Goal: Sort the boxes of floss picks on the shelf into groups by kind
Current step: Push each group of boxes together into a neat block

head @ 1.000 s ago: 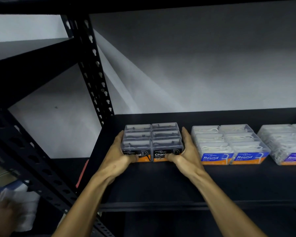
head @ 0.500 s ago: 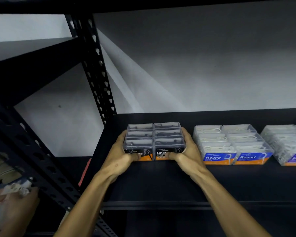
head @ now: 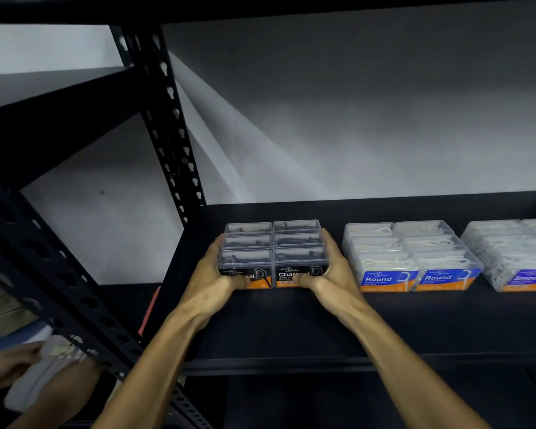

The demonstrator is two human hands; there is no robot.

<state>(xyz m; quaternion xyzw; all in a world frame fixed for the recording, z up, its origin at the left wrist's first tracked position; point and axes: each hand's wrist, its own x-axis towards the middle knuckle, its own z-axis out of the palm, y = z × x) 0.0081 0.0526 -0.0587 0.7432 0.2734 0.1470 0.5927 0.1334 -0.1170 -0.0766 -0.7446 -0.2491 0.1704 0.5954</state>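
Left hand (head: 212, 284) and right hand (head: 331, 278) flanking Charcoal boxes (head: 273, 253), fingers curled gripping them.

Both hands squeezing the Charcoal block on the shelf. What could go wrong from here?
1. The Charcoal boxes are six loose units held only from the sides by the left hand and right hand; the middle ones may buckle out.
2. Sliding right could bump the Round boxes, which sit close by.
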